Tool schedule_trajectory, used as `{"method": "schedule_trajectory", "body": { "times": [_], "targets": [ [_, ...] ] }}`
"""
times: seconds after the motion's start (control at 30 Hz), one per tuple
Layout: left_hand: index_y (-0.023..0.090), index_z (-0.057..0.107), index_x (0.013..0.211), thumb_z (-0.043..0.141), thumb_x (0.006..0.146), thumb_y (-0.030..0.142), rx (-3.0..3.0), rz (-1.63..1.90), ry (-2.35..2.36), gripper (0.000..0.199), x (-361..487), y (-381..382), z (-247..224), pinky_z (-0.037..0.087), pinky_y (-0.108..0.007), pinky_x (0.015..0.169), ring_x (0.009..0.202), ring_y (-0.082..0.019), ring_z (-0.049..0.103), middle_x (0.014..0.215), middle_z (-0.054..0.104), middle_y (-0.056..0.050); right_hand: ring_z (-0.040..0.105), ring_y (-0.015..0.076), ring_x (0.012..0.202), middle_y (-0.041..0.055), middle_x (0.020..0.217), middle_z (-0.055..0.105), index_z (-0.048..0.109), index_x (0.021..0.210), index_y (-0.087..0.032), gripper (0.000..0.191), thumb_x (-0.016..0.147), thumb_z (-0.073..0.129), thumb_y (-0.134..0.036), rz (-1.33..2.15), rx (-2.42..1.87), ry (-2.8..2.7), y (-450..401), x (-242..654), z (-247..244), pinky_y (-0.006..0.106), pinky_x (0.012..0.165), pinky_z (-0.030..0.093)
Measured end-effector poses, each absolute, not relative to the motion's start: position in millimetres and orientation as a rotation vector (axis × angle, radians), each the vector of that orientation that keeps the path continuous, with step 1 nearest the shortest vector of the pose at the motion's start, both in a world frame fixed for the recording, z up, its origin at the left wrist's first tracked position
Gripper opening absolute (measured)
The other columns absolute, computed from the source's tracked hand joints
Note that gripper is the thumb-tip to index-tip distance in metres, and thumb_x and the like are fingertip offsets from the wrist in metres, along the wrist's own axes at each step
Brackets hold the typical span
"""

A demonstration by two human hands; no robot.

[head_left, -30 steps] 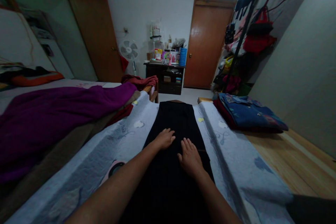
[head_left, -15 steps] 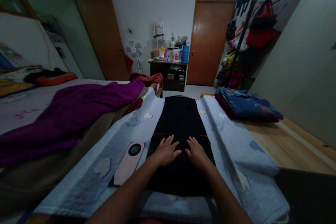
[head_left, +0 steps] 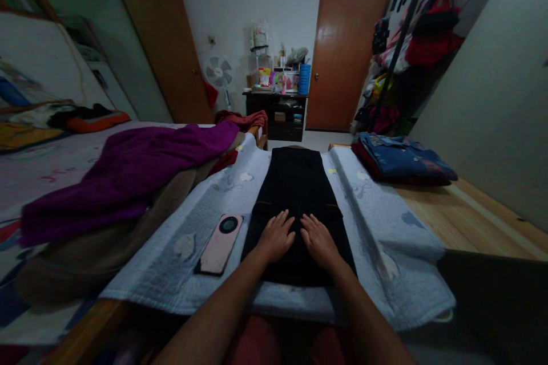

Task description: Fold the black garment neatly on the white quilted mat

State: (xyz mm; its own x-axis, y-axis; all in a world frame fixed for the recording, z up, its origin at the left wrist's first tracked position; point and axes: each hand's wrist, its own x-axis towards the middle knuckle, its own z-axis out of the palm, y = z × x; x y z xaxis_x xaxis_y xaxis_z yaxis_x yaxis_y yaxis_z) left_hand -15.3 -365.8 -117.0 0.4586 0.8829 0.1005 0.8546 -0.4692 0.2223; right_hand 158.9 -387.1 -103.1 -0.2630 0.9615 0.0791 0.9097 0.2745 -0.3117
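A black folded garment (head_left: 295,182) lies flat and lengthwise on a light blue quilted cloth (head_left: 381,239); its exact kind I cannot tell. Both palms rest face down on its nearer half. My left hand (head_left: 276,236) lies left of the middle, fingers stretched forward. Close beside it on the right, my right hand (head_left: 317,239) is also flat with its fingers extended. Neither hand grips anything. Left of the garment, a pink phone (head_left: 218,251) with a round black camera ring lies on the cloth.
On the right, folded clothes with a blue denim piece (head_left: 402,157) on top sit on a wooden board (head_left: 479,211). At left, a purple cloth (head_left: 141,165) and a brown blanket (head_left: 171,211) lie on a bed. A fan (head_left: 220,73) and a dark cabinet (head_left: 278,120) stand behind.
The view has tilted down slightly, so the cloth's near edge and my knees show more. My hands stay flat on the black garment and have come slightly closer together.
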Motion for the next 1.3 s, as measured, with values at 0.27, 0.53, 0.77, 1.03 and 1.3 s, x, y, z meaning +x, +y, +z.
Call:
{"method": "schedule_trajectory", "body": {
  "times": [0.27, 0.53, 0.77, 1.03, 1.3],
  "targets": [
    [0.020, 0.042, 0.138, 0.035, 0.096, 0.040, 2.571, 0.427, 1.516, 0.047, -19, -369, -121, 0.021, -0.040, 0.114, 0.140, -0.022, 0.025, 0.151, 0.031, -0.011, 0.019, 0.0222, 0.141, 0.0049, 0.153, 0.028, 0.038, 0.142, -0.020, 0.049, 0.097, 0.030, -0.036, 0.202, -1.866, -2.287, -399, 171, -109, 0.041, 0.112, 0.019],
    [0.021, 0.049, 0.132, 0.040, 0.094, 0.048, 2.563, 0.515, 1.462, 0.048, -24, -375, -120, 0.027, -0.046, 0.111, 0.137, -0.026, 0.031, 0.146, 0.039, -0.012, 0.020, 0.0255, 0.141, 0.0056, 0.153, 0.026, 0.035, 0.144, -0.022, 0.053, 0.095, 0.034, -0.041, 0.229, -1.907, -2.231, -405, 184, -115, 0.045, 0.111, 0.022],
    [0.024, 0.060, 0.119, 0.052, 0.090, 0.029, 2.636, 0.735, 1.325, 0.031, -16, -402, -102, 0.035, -0.044, 0.106, 0.126, -0.024, 0.044, 0.135, 0.050, -0.008, 0.034, 0.0237, 0.135, 0.0122, 0.145, 0.041, 0.047, 0.135, -0.015, 0.046, 0.093, 0.036, -0.031, 0.236, -1.748, -2.073, -399, 178, -106, 0.046, 0.111, 0.025],
    [0.021, 0.059, 0.115, 0.053, 0.089, 0.025, 2.480, 0.821, 1.306, 0.027, -13, -406, -107, 0.042, -0.039, 0.098, 0.110, -0.021, 0.055, 0.116, 0.063, -0.006, 0.035, 0.0220, 0.135, 0.0094, 0.139, 0.050, 0.055, 0.128, -0.015, 0.041, 0.095, 0.033, -0.025, 0.237, -1.602, -2.210, -400, 157, -117, 0.042, 0.109, 0.031],
    [0.022, 0.053, 0.125, 0.054, 0.088, 0.036, 2.479, 0.777, 1.259, 0.039, -17, -411, -108, 0.035, -0.044, 0.105, 0.122, -0.022, 0.049, 0.130, 0.058, -0.007, 0.035, 0.0229, 0.135, 0.0097, 0.138, 0.050, 0.056, 0.126, -0.015, 0.039, 0.093, 0.038, -0.022, 0.229, -1.617, -2.193, -398, 158, -118, 0.043, 0.110, 0.031]
  ]
}}
